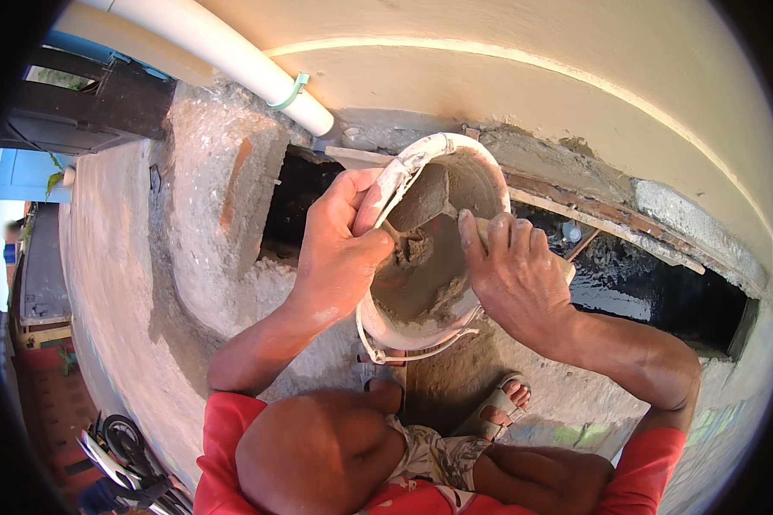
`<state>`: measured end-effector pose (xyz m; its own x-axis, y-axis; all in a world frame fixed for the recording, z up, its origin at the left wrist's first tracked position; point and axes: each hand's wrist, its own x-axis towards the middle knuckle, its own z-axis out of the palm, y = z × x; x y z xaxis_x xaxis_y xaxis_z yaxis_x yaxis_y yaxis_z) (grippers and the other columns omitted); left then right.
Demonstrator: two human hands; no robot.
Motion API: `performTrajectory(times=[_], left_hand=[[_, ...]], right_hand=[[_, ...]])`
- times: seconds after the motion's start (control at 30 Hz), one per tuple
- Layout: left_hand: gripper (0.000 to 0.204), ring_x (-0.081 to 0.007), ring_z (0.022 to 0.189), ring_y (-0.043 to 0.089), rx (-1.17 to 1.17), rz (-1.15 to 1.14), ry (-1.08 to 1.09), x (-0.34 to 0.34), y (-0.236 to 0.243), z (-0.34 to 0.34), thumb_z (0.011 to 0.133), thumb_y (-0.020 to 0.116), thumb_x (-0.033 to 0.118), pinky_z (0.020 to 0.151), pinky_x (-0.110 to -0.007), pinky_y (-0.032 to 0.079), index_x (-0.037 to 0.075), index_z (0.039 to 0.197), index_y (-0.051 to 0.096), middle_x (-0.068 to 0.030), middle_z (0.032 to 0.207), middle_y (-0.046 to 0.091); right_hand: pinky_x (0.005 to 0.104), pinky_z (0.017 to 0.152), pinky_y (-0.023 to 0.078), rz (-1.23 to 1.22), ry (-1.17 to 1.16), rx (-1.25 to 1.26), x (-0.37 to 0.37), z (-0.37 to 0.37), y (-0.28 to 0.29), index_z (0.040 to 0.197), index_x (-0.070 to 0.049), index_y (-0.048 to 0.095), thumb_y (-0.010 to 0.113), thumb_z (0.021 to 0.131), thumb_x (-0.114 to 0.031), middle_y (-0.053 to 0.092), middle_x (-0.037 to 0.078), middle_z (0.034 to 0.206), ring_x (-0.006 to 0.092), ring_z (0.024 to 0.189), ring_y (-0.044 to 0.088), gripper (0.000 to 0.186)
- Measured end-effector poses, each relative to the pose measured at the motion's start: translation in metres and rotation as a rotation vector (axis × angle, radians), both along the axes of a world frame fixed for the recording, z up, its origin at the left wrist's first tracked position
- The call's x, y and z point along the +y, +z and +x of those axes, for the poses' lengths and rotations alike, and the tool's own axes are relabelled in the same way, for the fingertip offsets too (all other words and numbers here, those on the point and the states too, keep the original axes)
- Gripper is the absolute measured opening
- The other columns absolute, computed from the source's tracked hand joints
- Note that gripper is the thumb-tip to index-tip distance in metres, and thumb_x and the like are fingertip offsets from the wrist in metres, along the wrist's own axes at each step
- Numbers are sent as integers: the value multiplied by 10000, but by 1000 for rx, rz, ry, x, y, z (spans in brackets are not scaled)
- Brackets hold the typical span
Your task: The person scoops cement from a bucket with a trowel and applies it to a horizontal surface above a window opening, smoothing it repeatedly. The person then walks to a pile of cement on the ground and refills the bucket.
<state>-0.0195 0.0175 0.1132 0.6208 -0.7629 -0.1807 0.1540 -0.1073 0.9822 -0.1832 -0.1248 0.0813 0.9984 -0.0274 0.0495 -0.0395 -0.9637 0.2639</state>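
A whitish, cement-smeared bucket is tilted in front of me, with wet grey mortar inside. My left hand clamps the bucket's left rim, thumb over the edge and fingers outside. In my closed right hand is the handle of a trowel, its end poking out beside the palm. The trowel's grey-coated blade is inside the bucket against the far wall, close to a lump of mortar. The bucket's wire handle hangs down on the near side.
Behind the bucket runs an open channel with dark water, edged by a wooden strip. A white pipe comes down the beige wall. Rough concrete rises at left. My sandaled foot is below; a motorcycle stands lower left.
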Motion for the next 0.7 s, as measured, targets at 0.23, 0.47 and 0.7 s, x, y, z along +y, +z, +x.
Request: performTrajectory(times=[0.23,0.47,0.7], left_hand=[[565,-151,1184,541,-340,-22,-2,6,-5,-23,701,427,-193,1075,-279,338,-60,1244,499,-147,1212,597],[534,-365,1347,474,-752,-76,-212,14,1,-30,689,478,-164,1184,-534,175,-5,1197,515,-213,1330,580],[519,-335,1296,537,-778,-103,-369,14,-1,-37,713,481,-165,1170,-487,243,-33,1213,523,-222,1301,606]], right_hand=[[338,526,455,27,-128,302,20,6,-15,1129,60,612,623,830,-114,610,140,835,224,691,612,347],[401,728,580,640,64,413,-24,6,0,947,67,645,571,847,-68,654,215,940,331,849,695,183],[470,879,505,1140,-116,639,-47,-12,-35,1101,32,576,447,1006,-263,633,221,958,362,834,672,336]])
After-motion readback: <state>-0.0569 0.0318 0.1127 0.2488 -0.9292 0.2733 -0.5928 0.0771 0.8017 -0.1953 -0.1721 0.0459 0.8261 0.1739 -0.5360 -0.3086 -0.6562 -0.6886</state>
